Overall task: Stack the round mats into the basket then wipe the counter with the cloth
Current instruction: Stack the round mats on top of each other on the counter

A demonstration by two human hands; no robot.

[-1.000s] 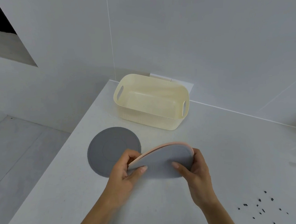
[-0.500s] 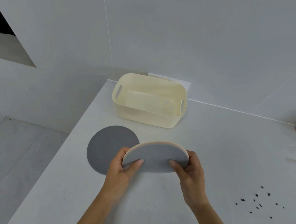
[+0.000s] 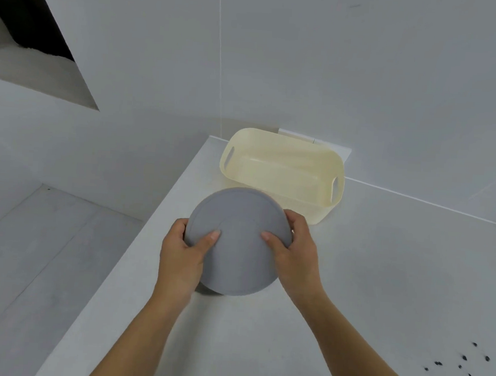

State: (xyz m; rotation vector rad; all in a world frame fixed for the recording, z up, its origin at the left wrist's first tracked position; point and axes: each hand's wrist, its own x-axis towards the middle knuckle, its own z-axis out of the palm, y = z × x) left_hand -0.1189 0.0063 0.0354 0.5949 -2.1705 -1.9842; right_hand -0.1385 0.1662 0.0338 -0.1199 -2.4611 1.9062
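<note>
I hold a grey round mat (image 3: 237, 240) in both hands above the counter, its flat face tilted toward me. My left hand (image 3: 183, 253) grips its left edge with the thumb on top. My right hand (image 3: 298, 250) grips the right edge the same way. The cream plastic basket (image 3: 298, 203) stands empty just behind the mat, against the back wall. The held mat hides the grey mat that lay on the counter; only a dark sliver (image 3: 205, 291) shows under its lower edge. No cloth is in view.
The white counter (image 3: 382, 270) ends in a left edge that drops to the floor (image 3: 46, 247). Several small dark crumbs (image 3: 463, 370) are scattered at the counter's right front. A wall runs close behind the basket.
Both hands have lifted the mat up and to the left, toward the basket, and tipped its face toward me. It now covers the mat on the counter.
</note>
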